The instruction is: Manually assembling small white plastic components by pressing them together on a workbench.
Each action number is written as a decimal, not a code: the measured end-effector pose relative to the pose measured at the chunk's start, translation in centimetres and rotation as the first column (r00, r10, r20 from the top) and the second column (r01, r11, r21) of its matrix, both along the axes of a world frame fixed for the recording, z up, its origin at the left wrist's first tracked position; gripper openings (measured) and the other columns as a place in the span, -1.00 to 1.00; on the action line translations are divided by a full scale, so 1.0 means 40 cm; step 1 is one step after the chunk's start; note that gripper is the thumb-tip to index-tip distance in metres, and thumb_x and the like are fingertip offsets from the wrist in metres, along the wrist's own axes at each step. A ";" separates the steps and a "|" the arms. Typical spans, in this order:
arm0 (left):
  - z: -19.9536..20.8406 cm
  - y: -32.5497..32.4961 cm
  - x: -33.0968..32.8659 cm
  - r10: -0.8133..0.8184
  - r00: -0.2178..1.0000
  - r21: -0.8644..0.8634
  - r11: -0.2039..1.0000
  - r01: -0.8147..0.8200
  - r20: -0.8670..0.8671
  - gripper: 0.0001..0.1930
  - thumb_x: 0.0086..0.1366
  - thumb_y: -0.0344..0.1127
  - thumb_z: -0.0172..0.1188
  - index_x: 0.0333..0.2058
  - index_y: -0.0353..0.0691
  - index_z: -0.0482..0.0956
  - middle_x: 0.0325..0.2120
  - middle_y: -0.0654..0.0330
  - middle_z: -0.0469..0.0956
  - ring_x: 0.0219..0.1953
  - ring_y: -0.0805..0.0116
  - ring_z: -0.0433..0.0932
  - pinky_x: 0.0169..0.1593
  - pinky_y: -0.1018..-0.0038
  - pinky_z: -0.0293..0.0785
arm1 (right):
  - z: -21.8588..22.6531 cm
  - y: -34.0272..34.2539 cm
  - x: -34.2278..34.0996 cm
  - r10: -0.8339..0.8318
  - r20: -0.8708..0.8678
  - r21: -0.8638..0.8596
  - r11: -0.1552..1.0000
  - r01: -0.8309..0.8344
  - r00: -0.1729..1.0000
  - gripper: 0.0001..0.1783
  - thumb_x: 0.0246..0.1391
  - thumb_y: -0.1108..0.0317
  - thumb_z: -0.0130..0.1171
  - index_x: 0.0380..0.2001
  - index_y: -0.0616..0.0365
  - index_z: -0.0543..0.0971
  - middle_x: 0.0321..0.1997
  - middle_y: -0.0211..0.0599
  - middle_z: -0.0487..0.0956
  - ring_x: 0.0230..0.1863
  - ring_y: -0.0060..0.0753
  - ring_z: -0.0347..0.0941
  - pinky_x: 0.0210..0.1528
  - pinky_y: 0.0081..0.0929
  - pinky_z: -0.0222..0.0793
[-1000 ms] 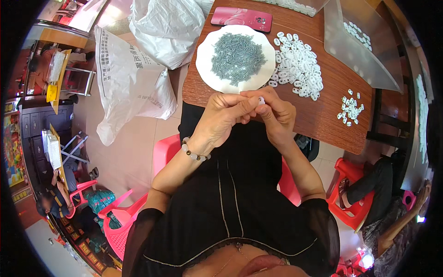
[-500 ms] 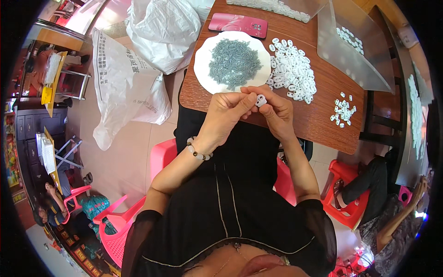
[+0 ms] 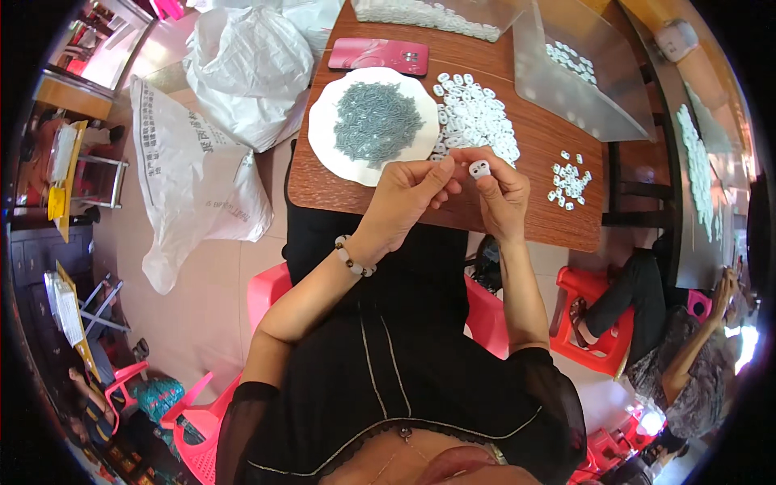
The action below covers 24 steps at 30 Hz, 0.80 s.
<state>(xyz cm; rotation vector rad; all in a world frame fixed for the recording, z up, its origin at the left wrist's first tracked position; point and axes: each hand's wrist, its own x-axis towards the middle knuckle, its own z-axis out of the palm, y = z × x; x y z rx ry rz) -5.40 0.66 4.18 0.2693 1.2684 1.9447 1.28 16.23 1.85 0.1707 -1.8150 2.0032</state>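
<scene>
A small white two-holed piece [image 3: 479, 169] is at the worktop's [image 3: 537, 210] near side, pinched in the right hand [image 3: 505, 198], whose thumb and fingers cover its lower part. Just beside it, the left hand [image 3: 404, 194] has thumb and forefinger nearly together; whether that grip has hold of anything, I cannot tell. Beyond the hands lie a heap of white ovals [image 3: 477, 117], partly hidden by fingers, and a scalloped white plate [image 3: 321, 129] of thin grey rods [image 3: 378, 121], hard to make out singly. A translucent container [image 3: 578, 105] runs off the upper edge.
</scene>
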 end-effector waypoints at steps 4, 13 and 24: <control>-0.007 -0.005 0.012 -0.058 0.998 -0.008 0.998 0.058 0.009 -0.67 0.33 -0.13 0.12 -0.25 -0.33 0.64 -0.50 0.33 0.55 -0.50 0.69 0.38 -0.42 0.75 0.31 | 0.010 0.019 0.045 -0.117 0.001 0.016 0.993 0.117 0.993 -0.56 0.12 0.15 0.19 -0.10 0.33 0.55 -0.14 -0.16 0.58 -0.17 -0.50 0.45 -0.16 -0.59 0.39; -0.030 -0.031 0.025 -0.091 0.995 -0.004 0.996 0.091 0.048 -0.67 0.34 -0.14 0.12 -0.23 -0.35 0.63 -0.51 0.35 0.54 -0.51 0.71 0.36 -0.40 0.75 0.30 | 0.020 0.015 0.084 -0.213 -0.101 -0.004 0.977 0.214 0.972 -0.58 0.16 0.17 0.15 -0.14 0.38 0.54 -0.21 -0.15 0.60 -0.32 -0.56 0.38 -0.24 -0.63 0.31; -0.045 -0.052 0.033 -0.071 0.996 -0.022 0.997 0.072 0.061 -0.67 0.34 -0.14 0.11 -0.24 -0.34 0.63 -0.53 0.35 0.54 -0.53 0.70 0.34 -0.42 0.75 0.27 | 0.019 -0.007 0.093 -0.270 -0.110 -0.018 0.963 0.269 0.957 -0.57 0.17 0.13 0.14 -0.22 0.40 0.56 -0.29 -0.17 0.60 -0.35 -0.54 0.39 -0.25 -0.60 0.32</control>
